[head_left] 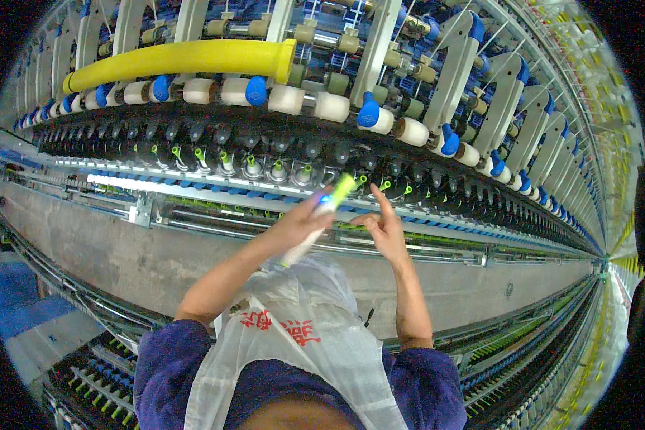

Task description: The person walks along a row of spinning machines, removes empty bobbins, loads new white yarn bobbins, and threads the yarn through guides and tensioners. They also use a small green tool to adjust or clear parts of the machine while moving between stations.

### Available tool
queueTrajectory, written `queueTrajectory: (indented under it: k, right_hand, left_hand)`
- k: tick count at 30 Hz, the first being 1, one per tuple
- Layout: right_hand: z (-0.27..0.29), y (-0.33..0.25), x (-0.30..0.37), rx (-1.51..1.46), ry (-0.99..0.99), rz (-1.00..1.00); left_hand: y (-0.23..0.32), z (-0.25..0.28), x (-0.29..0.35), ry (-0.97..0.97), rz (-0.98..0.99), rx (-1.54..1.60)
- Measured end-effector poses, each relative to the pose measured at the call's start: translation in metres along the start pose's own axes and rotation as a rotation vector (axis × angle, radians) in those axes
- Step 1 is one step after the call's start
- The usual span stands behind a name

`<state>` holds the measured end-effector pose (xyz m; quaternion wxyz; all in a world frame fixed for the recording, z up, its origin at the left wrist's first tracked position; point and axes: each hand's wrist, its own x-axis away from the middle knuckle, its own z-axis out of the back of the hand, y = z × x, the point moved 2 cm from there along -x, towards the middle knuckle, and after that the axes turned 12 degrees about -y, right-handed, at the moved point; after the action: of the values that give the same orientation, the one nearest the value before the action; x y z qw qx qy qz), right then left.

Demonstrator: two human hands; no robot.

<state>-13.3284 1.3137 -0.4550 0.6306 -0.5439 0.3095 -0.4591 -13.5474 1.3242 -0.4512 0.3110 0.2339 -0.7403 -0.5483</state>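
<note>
My left hand is closed round a yarn bobbin, a green tube with white yarn on it. The bobbin is tilted and smeared by motion; its bright green end points up toward the spindle row. A small blue light shows beside my left fingers. My right hand is empty, with the index finger stretched up close to the green-tipped spindles and the thumb out to the left. Whether that fingertip touches a spindle I cannot tell. More green tubes stand upright along the row to the left.
Above the spindles runs a line of white rollers with blue-capped arms. A long yellow tube lies across the machine at upper left. Below the spindles are metal rails. Another machine row stands behind me, across the grey floor.
</note>
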Motion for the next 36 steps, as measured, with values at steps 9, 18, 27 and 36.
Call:
queueTrajectory:
  k: [9, 18, 27, 36]
  right_hand:
    - [-0.056, -0.015, 0.034, -0.949, -0.188, 0.016]
    - [-0.051, -0.031, 0.065, -0.911, 0.022, 0.046]
    - [-0.048, -0.05, 0.078, -1.039, 0.084, 0.035]
    - [-0.01, -0.079, 0.046, -0.057, 0.464, 0.238]
  left_hand:
    - [0.037, 0.003, -0.009, 0.121, -0.096, 0.333]
    - [0.068, -0.034, -0.031, -0.163, -0.379, 0.424]
    - [0.069, -0.053, -0.034, -0.414, -0.408, 0.395]
    - [0.059, -0.046, -0.019, -0.384, -0.354, 0.183]
